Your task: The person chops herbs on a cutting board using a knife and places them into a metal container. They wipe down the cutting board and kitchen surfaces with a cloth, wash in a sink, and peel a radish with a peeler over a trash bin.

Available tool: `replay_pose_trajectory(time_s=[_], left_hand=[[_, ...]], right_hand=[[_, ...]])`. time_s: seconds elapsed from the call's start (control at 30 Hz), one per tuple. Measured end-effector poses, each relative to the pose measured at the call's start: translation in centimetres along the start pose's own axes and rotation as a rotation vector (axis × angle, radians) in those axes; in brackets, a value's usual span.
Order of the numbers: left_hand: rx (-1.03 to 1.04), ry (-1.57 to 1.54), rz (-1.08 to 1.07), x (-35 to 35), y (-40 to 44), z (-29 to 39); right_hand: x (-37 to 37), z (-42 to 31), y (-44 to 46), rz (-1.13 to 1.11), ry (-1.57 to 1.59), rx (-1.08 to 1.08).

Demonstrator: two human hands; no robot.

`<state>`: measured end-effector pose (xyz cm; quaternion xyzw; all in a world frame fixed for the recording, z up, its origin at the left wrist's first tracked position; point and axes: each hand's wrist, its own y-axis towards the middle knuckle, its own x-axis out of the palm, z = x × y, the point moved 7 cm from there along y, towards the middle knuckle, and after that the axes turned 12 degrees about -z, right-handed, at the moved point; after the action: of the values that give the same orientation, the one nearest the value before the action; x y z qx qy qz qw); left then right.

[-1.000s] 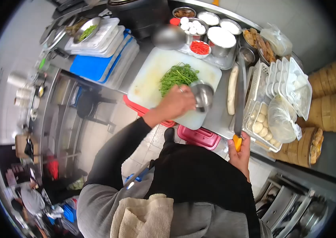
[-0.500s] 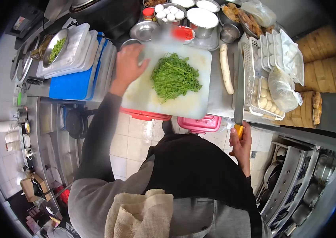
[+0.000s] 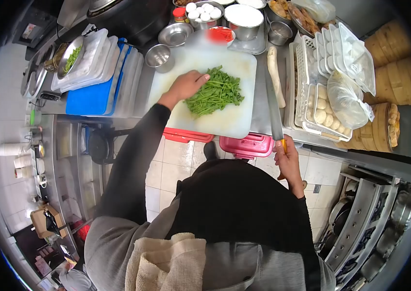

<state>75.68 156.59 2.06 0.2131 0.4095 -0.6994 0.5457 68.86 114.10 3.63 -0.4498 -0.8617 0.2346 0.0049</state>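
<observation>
A pile of chopped leafy green herbs (image 3: 217, 92) lies on the white cutting board (image 3: 234, 125). My left hand (image 3: 186, 86) is over the board, palm down, its fingertips touching the upper left edge of the herbs. Its fingers reach forward and hold nothing that I can see. In my right hand (image 3: 288, 157) is a long knife (image 3: 273, 106), gripped by its yellow handle. The blade points away from me, just right of the board. Beside the blade lies a long pale root vegetable (image 3: 275, 75).
A metal cup (image 3: 160, 58) stands by the board's upper left corner. Bowls of eggs (image 3: 205, 13) and red strips (image 3: 221, 35) line the back. Stacked lids (image 3: 89, 99) are at left; a white basket (image 3: 306, 104) with dough balls and bamboo steamers (image 3: 373, 128) at right.
My left hand has moved from the metal cup at the board's upper left to the herbs. The knife in my right hand has shifted left, closer to the board.
</observation>
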Motion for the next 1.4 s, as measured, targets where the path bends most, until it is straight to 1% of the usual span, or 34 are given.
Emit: replay_pose_trajectory(time_s=[0.03, 0.1, 0.13, 0.17, 0.23, 0.27, 0.33, 0.43, 0.47, 0.53, 0.57, 0.63, 0.67, 0.7, 0.77, 0.83, 0.9, 0.93, 0.97, 1.0, 1.03, 1.07, 1.13, 1.17, 1.23, 1.3, 1.33, 1.37, 1.4], left_hand=[[-0.001, 0.003, -0.003, 0.5, -1.0, 0.9], [-0.040, 0.102, 0.118, 1.4, -2.9, 2.6], [-0.108, 0.120, 0.071, 2.2, -3.0, 2.5], [-0.104, 0.115, 0.066, 2.7, -3.6, 3.1], [-0.143, 0.349, 0.074, 3.0, -4.7, 4.3], [-0.135, 0.345, 0.069, 2.5, -4.8, 4.9], [-0.195, 0.349, 0.009, 1.6, -5.0, 5.2], [-0.173, 0.322, -0.031, 0.2, -4.5, 4.9], [-0.176, 0.321, -0.032, 0.0, -4.3, 3.9], [-0.008, 0.120, 0.031, -0.9, -4.1, 2.9], [-0.008, 0.118, 0.026, -1.1, -4.2, 2.2], [0.155, -0.162, 0.101, -2.6, -4.6, 2.2], [0.246, 0.103, 0.157, -3.0, -5.7, 4.1], [0.246, 0.099, 0.157, -2.5, -5.9, 4.2], [0.202, 0.336, 0.054, -0.7, -6.0, 4.0], [0.166, 0.321, 0.058, -0.9, -5.6, 3.3], [0.134, 0.155, 0.063, -1.4, -5.3, 2.8], [0.141, 0.153, 0.062, -1.1, -5.1, 2.9], [0.147, 0.204, 0.124, -1.0, -4.7, 3.3], [0.154, 0.254, 0.186, -0.9, -4.4, 3.9], [0.170, 0.251, 0.187, -0.4, -3.9, 4.7], [0.121, 0.306, 0.140, 0.4, -3.4, 5.3], [0.018, 0.428, 0.052, 1.8, -2.3, 5.9], [0.026, 0.429, 0.050, 2.1, -2.1, 6.1], [-0.047, 0.391, 0.009, 2.7, -1.6, 5.5], [-0.013, 0.382, 0.036, 3.1, -1.5, 5.3], [0.018, 0.371, 0.064, 3.4, -1.6, 5.2], [0.024, 0.370, 0.058, 4.1, -1.7, 4.9], [0.021, 0.372, 0.067, 4.5, -1.8, 4.7]], right_hand=[[0.0, -0.1, 0.2, 0.000, 0.004, 0.001], [0.6, -0.8, 0.9, -0.049, -0.025, 0.049], [1.0, -2.4, 1.3, -0.039, -0.099, 0.040], [1.3, -2.8, 2.2, -0.035, -0.101, 0.047], [2.1, -4.6, 3.9, -0.071, -0.473, -0.034], [2.4, -5.5, 4.5, -0.065, -0.476, -0.026], [3.2, -8.3, 4.9, -0.044, -0.573, -0.114], [4.1, -9.8, 5.2, -0.054, -0.632, -0.104], [4.4, -9.8, 5.2, -0.057, -0.631, -0.103], [4.5, -9.9, 4.9, -0.038, -0.641, -0.125], [4.6, -10.0, 4.7, -0.039, -0.640, -0.120], [4.6, -9.7, 4.0, -0.037, -0.570, -0.026], [4.7, -9.6, 3.7, -0.036, -0.572, -0.021], [4.6, -9.4, 3.4, -0.028, -0.542, -0.005], [4.6, -8.8, 3.0, -0.028, -0.517, 0.010], [4.4, -8.0, 2.7, 0.020, -0.510, -0.019], [4.4, -7.6, 2.4, 0.041, -0.507, -0.017], [4.3, -7.5, 2.3, 0.062, -0.507, -0.022], [4.3, -7.3, 2.4, 0.074, -0.512, -0.021], [4.6, -6.9, 2.7, 0.047, -0.524, 0.011], [5.0, -7.0, 2.9, 0.023, -0.533, 0.045], [5.4, -8.2, 2.9, 0.016, -0.620, -0.024], [6.0, -9.2, 3.1, 0.027, -0.653, -0.048], [6.5, -9.7, 3.2, 0.022, -0.681, -0.074], [7.0, -10.1, 3.6, 0.013, -0.716, -0.058], [7.8, -9.4, 4.8, 0.001, -0.780, -0.045], [8.4, -7.5, 6.3, 0.004, -0.779, -0.039], [9.2, -5.0, 8.3, 0.013, -0.778, -0.090], [9.4, -4.1, 9.9, 0.023, -0.779, -0.147]])
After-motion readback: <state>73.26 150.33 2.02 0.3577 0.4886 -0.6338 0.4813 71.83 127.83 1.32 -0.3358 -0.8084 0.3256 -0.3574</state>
